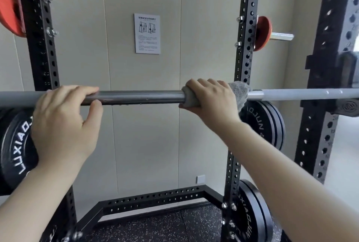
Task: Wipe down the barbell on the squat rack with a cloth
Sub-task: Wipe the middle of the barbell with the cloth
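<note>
A barbell lies level across the squat rack at chest height, its dark centre section bare between a person's two hands. The right hand is clenched overhand round a grey cloth wrapped on the shaft, a loose tail of fabric hanging off just beyond the knuckles. The left hand steadies the bar from above, fingers draped over it and thumb hooked underneath in a light grasp. Small droplets or specks appear to dot the underside of the dark section, suggesting the wipe is only partly done. The risks from here are plain enough: the dangling tail could snag on the rack's bar holder at far right if the cloth is run outward, and a hard sideways pull could roll or shift the bar in its supports, since the left hand's hold looks loose. Black weight plates hang on the rack behind, and a printed notice is fixed to the pale wall beyond.
</note>
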The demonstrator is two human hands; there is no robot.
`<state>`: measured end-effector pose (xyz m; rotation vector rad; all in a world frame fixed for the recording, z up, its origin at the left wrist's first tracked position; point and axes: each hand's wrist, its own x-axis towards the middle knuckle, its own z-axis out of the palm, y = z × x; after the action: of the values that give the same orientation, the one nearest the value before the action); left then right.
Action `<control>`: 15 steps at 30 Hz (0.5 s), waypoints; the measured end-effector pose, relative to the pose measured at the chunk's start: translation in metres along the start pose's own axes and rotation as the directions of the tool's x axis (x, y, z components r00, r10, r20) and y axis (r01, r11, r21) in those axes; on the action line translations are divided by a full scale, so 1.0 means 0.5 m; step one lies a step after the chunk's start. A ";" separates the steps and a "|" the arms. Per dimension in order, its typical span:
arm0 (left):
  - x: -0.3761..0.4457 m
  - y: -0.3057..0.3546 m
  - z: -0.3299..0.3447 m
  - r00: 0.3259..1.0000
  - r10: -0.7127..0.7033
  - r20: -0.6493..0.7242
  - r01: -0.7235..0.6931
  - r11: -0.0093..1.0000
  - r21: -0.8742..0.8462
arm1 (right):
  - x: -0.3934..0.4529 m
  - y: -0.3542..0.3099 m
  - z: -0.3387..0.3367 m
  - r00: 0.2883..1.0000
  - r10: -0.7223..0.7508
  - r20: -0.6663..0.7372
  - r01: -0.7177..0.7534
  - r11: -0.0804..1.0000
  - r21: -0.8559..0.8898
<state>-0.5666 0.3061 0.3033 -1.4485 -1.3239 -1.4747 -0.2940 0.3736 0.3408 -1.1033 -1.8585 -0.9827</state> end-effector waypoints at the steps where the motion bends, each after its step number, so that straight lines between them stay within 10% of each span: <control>1: 0.000 -0.003 0.000 1.000 0.008 0.006 -0.008 1.000 -0.001 | -0.013 0.027 -0.005 0.998 -0.043 -0.045 0.045 0.998 0.037; 15: -0.001 -0.035 0.030 1.000 0.002 0.009 -0.001 0.991 -0.133 | -0.017 0.051 0.008 0.981 -0.140 -0.134 0.143 0.989 0.018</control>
<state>-0.5785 0.3248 0.2972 -1.5415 -1.2499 -1.5828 -0.2685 0.3826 0.3375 -0.8769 -1.8563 -1.0804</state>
